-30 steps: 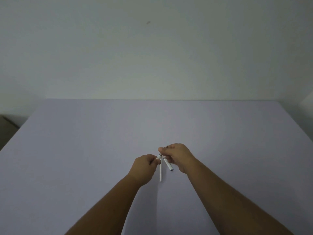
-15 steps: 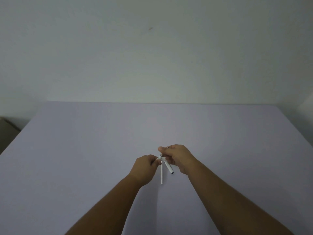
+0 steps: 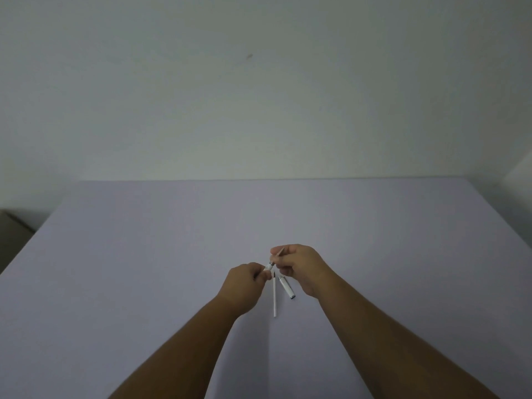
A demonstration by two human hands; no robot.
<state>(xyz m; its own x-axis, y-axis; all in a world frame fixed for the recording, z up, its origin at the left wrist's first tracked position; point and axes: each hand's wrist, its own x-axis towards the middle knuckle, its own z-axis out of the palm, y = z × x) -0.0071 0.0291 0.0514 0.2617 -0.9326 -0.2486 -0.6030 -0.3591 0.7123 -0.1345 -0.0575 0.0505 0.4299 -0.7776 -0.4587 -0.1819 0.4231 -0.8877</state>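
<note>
I have both forearms stretched forward, converging on the grip. My left hand point(image 3: 244, 283) sits just left of it and a little nearer to me, fingers curled, thumb and forefinger pinching the pen part point(image 3: 269, 266). My right hand point(image 3: 300, 266) sits just right of it and slightly beyond, knuckles up, fingertips pinching the same part's other end.

We see through one wide-angle camera worn on the head, facing forward and down over the table point(image 3: 138, 283) toward the wall point(image 3: 259, 116) behind it. The left hand point(image 3: 244, 286) and right hand point(image 3: 302, 269) sit close below us (forearms entering from the bottom edge), just under centre.
</note>
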